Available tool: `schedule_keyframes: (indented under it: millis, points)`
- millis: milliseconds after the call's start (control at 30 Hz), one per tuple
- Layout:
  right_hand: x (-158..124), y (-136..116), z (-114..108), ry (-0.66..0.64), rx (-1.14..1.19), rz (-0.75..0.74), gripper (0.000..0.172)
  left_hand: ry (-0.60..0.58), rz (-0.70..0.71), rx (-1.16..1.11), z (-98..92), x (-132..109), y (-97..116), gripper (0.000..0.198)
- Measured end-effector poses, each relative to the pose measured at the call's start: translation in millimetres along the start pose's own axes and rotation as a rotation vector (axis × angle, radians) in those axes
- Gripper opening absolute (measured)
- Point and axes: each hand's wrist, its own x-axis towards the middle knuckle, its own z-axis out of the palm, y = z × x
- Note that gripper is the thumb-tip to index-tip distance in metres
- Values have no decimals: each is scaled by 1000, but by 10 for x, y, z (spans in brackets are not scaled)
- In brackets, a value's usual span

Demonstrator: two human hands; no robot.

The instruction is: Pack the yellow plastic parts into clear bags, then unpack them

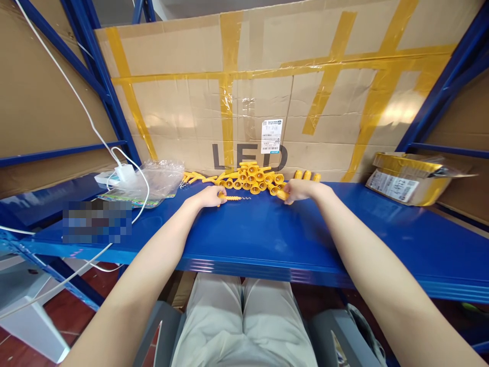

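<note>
A pile of small yellow plastic parts [252, 178] lies at the back of a blue shelf [267, 239], against taped cardboard. My left hand [209, 196] rests on the shelf, fingers closed on a thin yellow threaded piece [231, 198] that points right. My right hand [300, 189] is closed on a yellow part [282, 194] at the right edge of the pile. A few more yellow parts [306, 175] stand just behind my right hand.
A clear plastic bag [160, 176] and a white charger [124, 172] with a cable lie at the left. An open taped carton [407, 178] sits at the right. Blue rack posts [95, 76] frame both sides. My knees are below the shelf edge.
</note>
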Motion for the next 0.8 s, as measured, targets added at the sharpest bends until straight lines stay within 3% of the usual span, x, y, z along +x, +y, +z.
schedule_keyframes:
  millis: [67,233,333,567,800]
  points:
    - [-75,-243,-33,-99,65,-124,18,36,62,-38,33,20,-11,23]
    - [-150,-626,12,121,-53,-248,14,130,173,-77,90,74,-38,25]
    - [-146,-660,51,154,-94,-303,17,151,183,-74,91,84,-34,25]
    - [-138,-579,59,110,-112,-227,31,198,149,-68,78,67,-11,26]
    - [-143,-646,81,169,-38,-317,31,230,192,-82,111,75,36,23]
